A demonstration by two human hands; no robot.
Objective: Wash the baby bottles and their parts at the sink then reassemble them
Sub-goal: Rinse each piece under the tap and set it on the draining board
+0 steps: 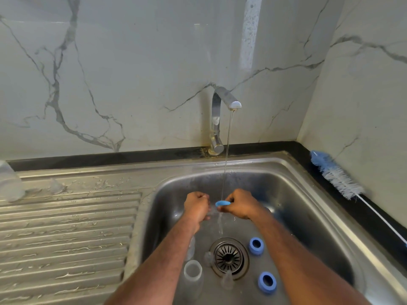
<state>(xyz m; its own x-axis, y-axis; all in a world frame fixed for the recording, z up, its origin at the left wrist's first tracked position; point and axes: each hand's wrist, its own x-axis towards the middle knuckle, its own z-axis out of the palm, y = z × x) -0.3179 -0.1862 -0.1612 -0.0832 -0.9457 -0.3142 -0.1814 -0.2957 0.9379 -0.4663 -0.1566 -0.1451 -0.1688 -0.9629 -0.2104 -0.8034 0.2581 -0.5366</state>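
R hand [239,205] curled tight, fingertips pinching a blue ring [222,203] right under the thin water stream [226,155]; L hand [196,208] also curled, gripping sthg clear just beside the ring, prob a bottle part but too see-through to tell which; both hands held above the sink [308,194] basin, abt mid-basin, knuckles up, forearms coming in from the near edge.

Below on the basin floor: drain strainer [229,257] near centre; two more blue rings right of it, one [256,246] just beside the strainer, the other [267,282] nearer the front edge; clear bottle [193,274] lying left of the strainer, open mouth up toward the camera; a small clear teat-like piece [227,280] at the strainer's near rim; another clear bit [208,258] touching its left rim.

Tap [217,119] stands at the back edge, running.

Bottle brush [337,175], blue & white bristles, lies on the dark counter strip along the sink's right edge, handle toward the front.

Wet ribbed drainboard [66,227] left of the basin; clear container [10,181] at its far-left back corner; small clear piece [56,186] near it.
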